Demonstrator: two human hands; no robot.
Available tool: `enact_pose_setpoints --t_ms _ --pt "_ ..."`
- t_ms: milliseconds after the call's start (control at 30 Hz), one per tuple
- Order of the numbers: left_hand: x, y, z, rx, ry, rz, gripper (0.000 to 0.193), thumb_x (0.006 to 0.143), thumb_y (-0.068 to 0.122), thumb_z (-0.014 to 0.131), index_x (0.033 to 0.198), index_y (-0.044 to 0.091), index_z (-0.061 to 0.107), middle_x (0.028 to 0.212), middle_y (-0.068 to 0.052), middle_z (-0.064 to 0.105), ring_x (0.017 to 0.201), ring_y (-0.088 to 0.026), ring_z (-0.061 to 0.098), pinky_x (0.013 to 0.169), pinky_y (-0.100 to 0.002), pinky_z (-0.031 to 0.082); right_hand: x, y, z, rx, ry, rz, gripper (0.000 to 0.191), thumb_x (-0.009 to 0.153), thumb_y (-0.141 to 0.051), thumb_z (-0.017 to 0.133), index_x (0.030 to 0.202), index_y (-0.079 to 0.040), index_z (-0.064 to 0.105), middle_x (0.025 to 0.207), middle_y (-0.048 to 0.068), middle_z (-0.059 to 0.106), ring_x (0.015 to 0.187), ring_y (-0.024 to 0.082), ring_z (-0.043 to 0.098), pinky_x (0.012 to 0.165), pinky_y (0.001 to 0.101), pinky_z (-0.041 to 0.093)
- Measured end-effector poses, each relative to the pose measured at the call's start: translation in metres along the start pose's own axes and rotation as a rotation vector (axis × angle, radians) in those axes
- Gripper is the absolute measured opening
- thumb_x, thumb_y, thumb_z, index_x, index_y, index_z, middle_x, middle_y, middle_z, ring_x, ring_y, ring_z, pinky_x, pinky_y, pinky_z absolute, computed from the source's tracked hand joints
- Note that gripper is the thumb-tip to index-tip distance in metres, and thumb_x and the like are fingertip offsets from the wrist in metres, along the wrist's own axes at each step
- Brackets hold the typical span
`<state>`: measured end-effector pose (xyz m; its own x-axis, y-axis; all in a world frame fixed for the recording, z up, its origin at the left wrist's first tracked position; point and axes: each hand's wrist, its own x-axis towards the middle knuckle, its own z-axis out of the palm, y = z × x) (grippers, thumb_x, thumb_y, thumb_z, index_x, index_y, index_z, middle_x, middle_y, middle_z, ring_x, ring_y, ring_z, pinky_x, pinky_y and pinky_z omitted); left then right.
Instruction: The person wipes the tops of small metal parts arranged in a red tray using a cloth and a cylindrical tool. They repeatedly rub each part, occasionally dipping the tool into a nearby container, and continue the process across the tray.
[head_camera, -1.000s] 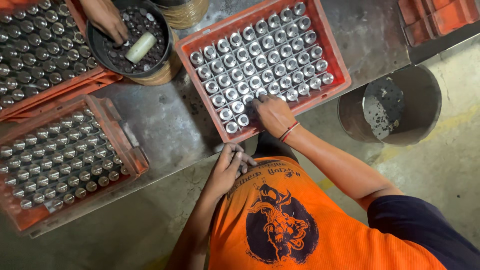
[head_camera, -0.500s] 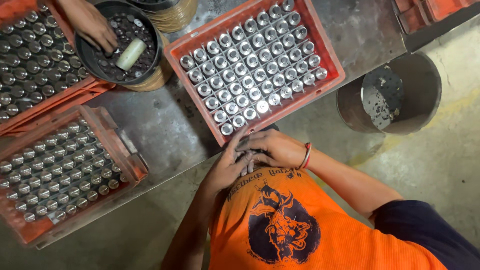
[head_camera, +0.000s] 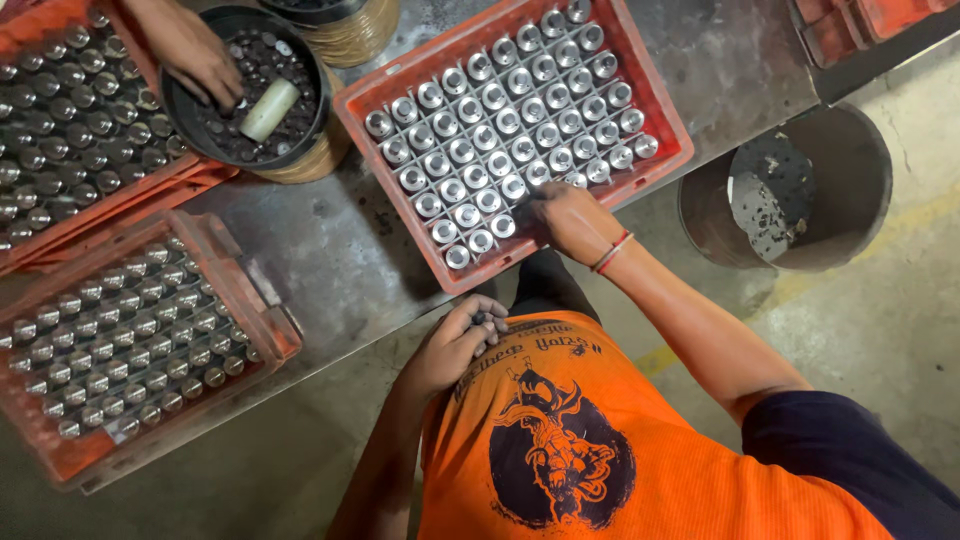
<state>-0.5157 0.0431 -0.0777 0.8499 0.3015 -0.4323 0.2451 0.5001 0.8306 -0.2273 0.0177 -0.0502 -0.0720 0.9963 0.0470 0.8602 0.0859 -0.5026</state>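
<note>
Grey, stained metal forms the worktable (head_camera: 330, 270), with a concrete floor (head_camera: 900, 330) below it on the right. Much is cut off: the red crate at top left (head_camera: 90, 215) runs out of view, as does a stack of red crates (head_camera: 850, 25) in the top right corner, and only the lower rim of a woven basket (head_camera: 350, 30) shows at the top edge.

Right hand (head_camera: 570, 220) rests at the near edge of the middle red crate (head_camera: 660, 110), fingers curled down onto the silver cylinders (head_camera: 500, 130) standing in its grid; whether it pinches one is hidden under the fingers. A red thread bracelet (head_camera: 610, 252) circles that wrist. Left hand (head_camera: 455, 345) hangs by the table edge against the orange shirt (head_camera: 600, 450), closed around small dark pieces (head_camera: 482, 320) too small to make out.

Rows of the same silver cylinders fill the near-left red crate (head_camera: 265, 330) and the top-left crate. Another person's hand (head_camera: 195, 60) reaches into a black bowl (head_camera: 175, 115) of small dark parts, beside a pale cylinder (head_camera: 270, 108) lying in it. On the floor stands a grey bucket (head_camera: 860, 160) holding a flat, speckled dark piece (head_camera: 770, 190).
</note>
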Motion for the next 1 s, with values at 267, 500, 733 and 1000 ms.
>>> enact_pose_setpoints --t_ms 267,500,733,1000 --pt "-0.014 -0.003 -0.003 -0.074 -0.07 0.12 0.021 0.099 0.0 0.048 0.118 0.002 0.056 0.106 -0.003 0.057 0.098 -0.008 0.056 0.091 -0.023 0.05 0.004 0.004 0.004 -0.287 -0.083 -0.001 0.022 0.082 -0.009 0.063 0.103 -0.007 0.071 0.094 0.015 0.07 0.09 0.036 0.07 0.076 0.0439 0.056" --pt "-0.005 -0.003 0.003 -0.087 0.085 0.033 0.014 0.106 0.009 0.05 0.114 0.003 0.059 0.096 -0.001 0.065 0.082 -0.007 0.057 0.071 -0.021 0.045 0.003 0.004 0.01 -0.37 -0.079 0.019 0.019 0.084 -0.01 0.06 0.1 -0.003 0.068 0.094 0.017 0.069 0.091 0.036 0.069 0.076 0.044 0.056" --pt "0.01 -0.006 0.008 -0.15 0.14 0.124 0.013 0.108 0.015 0.049 0.109 0.005 0.057 0.082 -0.003 0.065 0.066 -0.005 0.053 0.054 -0.019 0.039 0.006 -0.026 -0.007 -0.389 0.043 0.096 0.018 0.087 -0.012 0.063 0.102 -0.003 0.068 0.097 0.015 0.069 0.096 0.035 0.069 0.082 0.0446 0.055" --pt "0.029 -0.019 0.012 -0.134 0.12 0.135 0.014 0.102 0.019 0.058 0.106 0.008 0.066 0.067 0.005 0.054 0.055 -0.003 0.045 0.049 -0.019 0.035 -0.036 -0.09 -0.015 0.535 -0.085 -0.104 0.043 0.081 -0.025 0.083 0.115 -0.005 0.066 0.101 0.014 0.069 0.094 0.034 0.07 0.081 0.0414 0.056"
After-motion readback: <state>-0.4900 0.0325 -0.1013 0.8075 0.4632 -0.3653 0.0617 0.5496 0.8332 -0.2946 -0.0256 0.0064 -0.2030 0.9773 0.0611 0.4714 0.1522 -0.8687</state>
